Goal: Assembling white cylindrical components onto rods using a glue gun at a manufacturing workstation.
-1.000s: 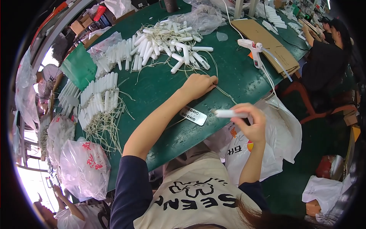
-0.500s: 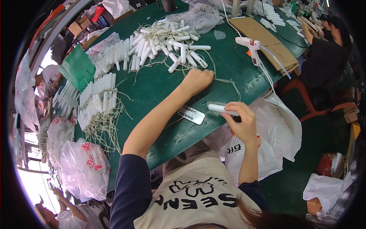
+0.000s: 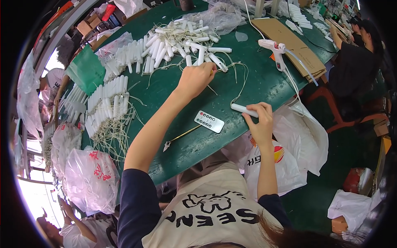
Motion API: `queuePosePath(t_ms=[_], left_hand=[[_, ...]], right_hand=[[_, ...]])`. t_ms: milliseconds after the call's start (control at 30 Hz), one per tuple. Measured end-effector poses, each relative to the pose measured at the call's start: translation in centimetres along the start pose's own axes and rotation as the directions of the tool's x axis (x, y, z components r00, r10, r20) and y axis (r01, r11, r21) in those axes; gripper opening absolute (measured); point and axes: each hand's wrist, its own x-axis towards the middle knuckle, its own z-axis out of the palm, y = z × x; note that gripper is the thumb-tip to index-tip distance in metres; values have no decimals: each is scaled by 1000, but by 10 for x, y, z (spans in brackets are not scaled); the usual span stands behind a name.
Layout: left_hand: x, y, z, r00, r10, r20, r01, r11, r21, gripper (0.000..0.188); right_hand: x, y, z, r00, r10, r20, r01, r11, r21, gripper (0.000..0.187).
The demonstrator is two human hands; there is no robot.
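My right hand (image 3: 259, 120) grips a white tube (image 3: 240, 108) between thumb and fingers, above the table's near edge. A thin pale wire (image 3: 245, 80) runs from the tube's far end up toward the pile. My left hand (image 3: 197, 79) is closed at the near edge of a heap of white tubes with wires (image 3: 169, 43); what its fingers hold, if anything, I cannot make out. Between my arms lies a white remote control (image 3: 209, 121) with small round buttons. Beside it is a thin stick (image 3: 182, 134) with a pale tip.
Rows of wired white tubes (image 3: 108, 99) lie at the left by a green sheet (image 3: 87, 70) and plastic bags (image 3: 92, 180). A glue gun (image 3: 273, 48) rests at the right next to flat cardboard (image 3: 295, 49). A co-worker (image 3: 357, 62) sits at the far right.
My left hand has moved left and slightly up, uncovering the table in front of the pile. My right hand, with the tube, has come slightly up. The stick is now more visible.
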Motion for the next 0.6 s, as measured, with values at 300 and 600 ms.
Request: queuePosePath(t_ms=[300, 600], left_hand=[[-9, 3, -15, 1000, 8, -14, -10, 988, -152, 9], [-12, 11, -33, 998, -20, -59, 2, 958, -285, 11]], right_hand=[[54, -32, -8, 994, -58, -96, 67, 993, 97, 35], [88, -26, 20, 978, -181, 107, 157, 967, 202, 41]])
